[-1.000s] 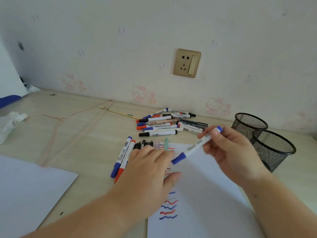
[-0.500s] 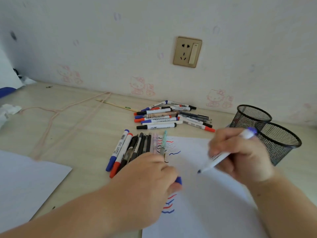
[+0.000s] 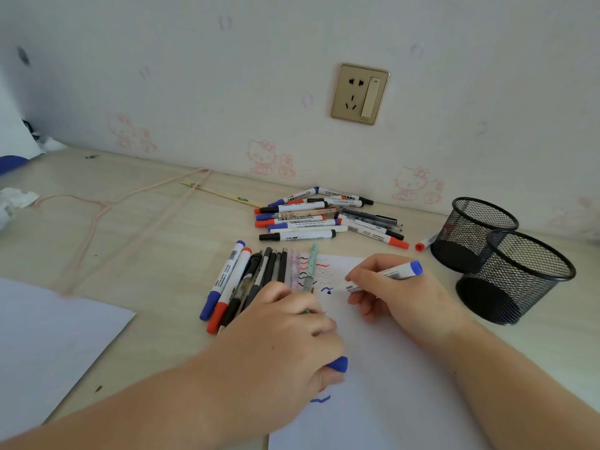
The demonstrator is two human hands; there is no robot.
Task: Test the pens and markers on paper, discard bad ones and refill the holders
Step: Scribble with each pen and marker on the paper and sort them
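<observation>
My right hand [image 3: 393, 298] grips an uncapped blue whiteboard marker [image 3: 401, 272], its tip down on the white test paper [image 3: 383, 368] by a fresh blue squiggle. My left hand [image 3: 285, 345] rests on the paper's left edge and holds the marker's blue cap [image 3: 337, 365] in its curled fingers. A row of pens and markers [image 3: 256, 277] lies side by side left of the paper. A loose pile of markers [image 3: 311, 216] sits farther back near the wall. Two black mesh holders [image 3: 516, 274] stand at the right.
A red-capped marker [image 3: 423, 244] lies beside the rear holder. Another white sheet [image 3: 42, 345] covers the near left of the desk. A pink cord [image 3: 107, 206] and a wooden stick [image 3: 220, 193] lie toward the back left. Crumpled tissue [image 3: 13, 201] sits at the far left edge.
The marker's cap came off into my left hand. My right hand turned the marker tip-down, moved left to the top of the paper and drew a blue squiggle.
</observation>
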